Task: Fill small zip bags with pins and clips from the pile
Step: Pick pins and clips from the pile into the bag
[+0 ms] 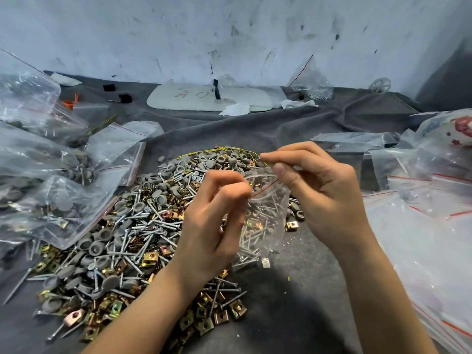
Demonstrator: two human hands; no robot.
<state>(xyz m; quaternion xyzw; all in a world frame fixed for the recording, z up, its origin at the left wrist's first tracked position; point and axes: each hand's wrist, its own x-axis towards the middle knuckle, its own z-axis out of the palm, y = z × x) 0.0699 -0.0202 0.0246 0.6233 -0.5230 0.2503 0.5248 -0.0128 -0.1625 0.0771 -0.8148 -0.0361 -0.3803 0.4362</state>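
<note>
Just above the right edge of the pile [132, 226] of loose hardware on the tabletop [293, 302], the partly filled small zip bag [265, 218] hangs with its mouth pinched between the left hand [217, 218] and the right hand [324, 190], each gripping one side.

Filled bags [51, 200] and empty bags [421, 238] run off the side edges

A grey cloth [306, 302] covers the surface. On it lie a pile [132, 226] of screws, grey caps and brass clips, filled bags [38, 195] at left, empty bags [421, 238] at right, and a white board [191, 98] behind.
</note>
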